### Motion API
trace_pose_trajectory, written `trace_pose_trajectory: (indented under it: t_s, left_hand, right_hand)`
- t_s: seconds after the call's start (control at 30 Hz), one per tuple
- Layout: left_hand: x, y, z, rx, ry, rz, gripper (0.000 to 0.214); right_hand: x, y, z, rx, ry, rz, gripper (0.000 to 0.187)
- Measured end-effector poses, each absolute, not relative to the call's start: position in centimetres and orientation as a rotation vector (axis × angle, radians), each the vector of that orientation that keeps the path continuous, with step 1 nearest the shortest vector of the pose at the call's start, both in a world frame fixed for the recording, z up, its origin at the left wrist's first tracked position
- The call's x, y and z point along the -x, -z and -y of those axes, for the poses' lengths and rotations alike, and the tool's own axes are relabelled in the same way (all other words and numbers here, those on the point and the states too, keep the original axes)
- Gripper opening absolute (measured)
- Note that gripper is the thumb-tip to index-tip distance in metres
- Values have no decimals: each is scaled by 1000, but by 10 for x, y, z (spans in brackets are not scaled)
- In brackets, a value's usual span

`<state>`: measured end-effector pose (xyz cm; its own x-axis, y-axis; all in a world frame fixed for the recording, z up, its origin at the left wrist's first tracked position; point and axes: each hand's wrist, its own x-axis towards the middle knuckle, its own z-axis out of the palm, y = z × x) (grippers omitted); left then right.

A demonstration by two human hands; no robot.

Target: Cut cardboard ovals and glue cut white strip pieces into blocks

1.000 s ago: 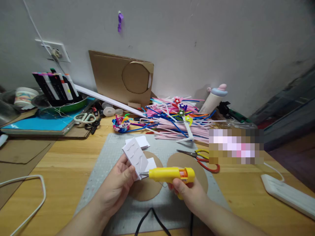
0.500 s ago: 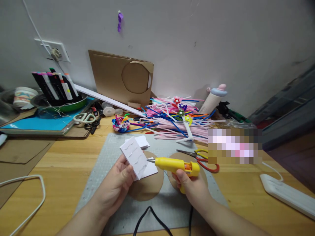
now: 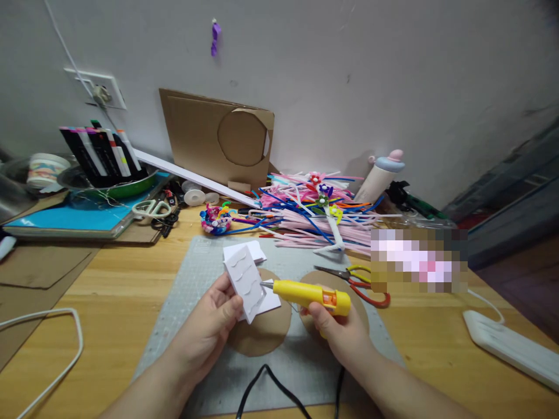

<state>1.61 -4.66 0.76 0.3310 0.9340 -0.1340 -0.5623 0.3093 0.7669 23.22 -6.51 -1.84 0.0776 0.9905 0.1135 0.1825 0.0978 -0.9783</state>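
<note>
White foam block point(image 3: 243, 280), glue squiggles on face, tilted upright; yellow glue gun point(image 3: 311, 295) level, nozzle touching it.

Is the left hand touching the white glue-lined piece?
Touching. Head view shows the left hand gripping the white piece, thumb pressed on its face.

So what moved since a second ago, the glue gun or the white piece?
The yellow glue gun in the right hand slid up the white piece, its tip now at the piece's right edge. The left hand shifted the piece slightly. Both hands kept their hold; the cardboard circles and scissors stayed put.
</note>
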Motion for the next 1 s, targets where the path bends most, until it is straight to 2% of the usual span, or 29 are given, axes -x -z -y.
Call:
trace_pose_trajectory:
  t_s: [0.13, 0.3, 0.53, 0.77, 1.0]
  left_hand:
    - [-17, -8, 46, -686, -1064, -642, 51]
    - [-17, -6, 47, -658, -1067, -573, 46]
    - [-15, -3, 48, -631, -1040, -490, 39]
    - [-15, -7, 50, -639, -1017, -509, 35]
    - [-16, -9, 50, -646, -1007, -533, 33]
  right_hand:
    - [-237, 13, 67, 1079, -839, 1542, 26]
    - [-237, 7, 67, 1000, -830, 1546, 30]
    - [-232, 16, 66, 1163, -1019, 1276, 39]
    - [-230, 11, 59, 1222, -1363, 1035, 50]
    - [-228, 15, 59, 1185, -1399, 954, 49]
